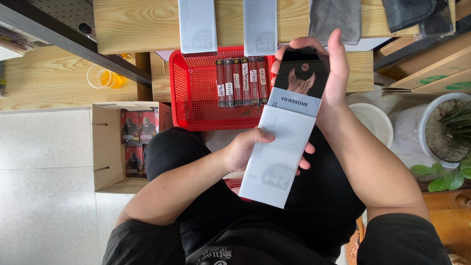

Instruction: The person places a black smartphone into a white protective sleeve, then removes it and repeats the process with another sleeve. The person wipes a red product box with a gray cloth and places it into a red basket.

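Over a pale tiled floor (44, 162), far wooden shelf (142, 22), red basket (194, 93) and left cardboard box (105, 147), the left hand (243, 149) pinches a white sleeve (279, 152) while the right hand (333, 73) grips the black box (301, 73) sticking out its far end.

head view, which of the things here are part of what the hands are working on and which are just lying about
In hand:
- black box, partly inside the white sleeve
- left hand grips the sleeve
- right hand holds the box's top end

Lying about:
- red basket with a row of slim red boxes
- cardboard carton
- plastic cup
- grey cloth
- potted plant
- white bowl
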